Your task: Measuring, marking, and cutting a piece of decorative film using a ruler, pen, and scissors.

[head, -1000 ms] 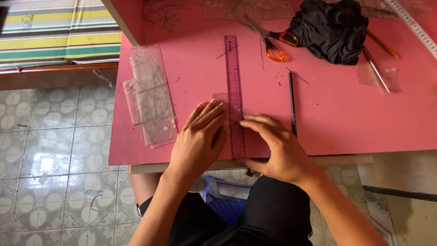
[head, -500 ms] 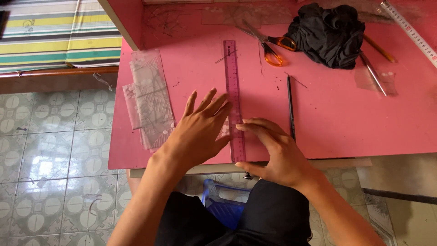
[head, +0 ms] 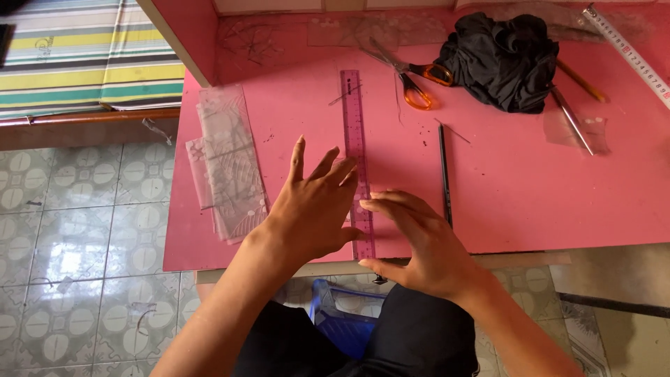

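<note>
Both hands are down at the near edge of the pink bench (head: 544, 181), working a purple ruler (head: 354, 139) that runs lengthwise away from the person. Left hand (head: 313, 209) has its fingers spread, flat grip just left of the ruler, grasping nothing. Right hand (head: 426, 244) is loosely open, fingertips touching the ruler's near end. A thin dark pencil (head: 443, 167) lies just right, orange-handled scissors (head: 412, 80) further back.

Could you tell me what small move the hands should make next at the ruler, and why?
Probably lay the left hand flat on the purple ruler: its fingers are spread and look lifted, while the right hand covers the near end.
</note>
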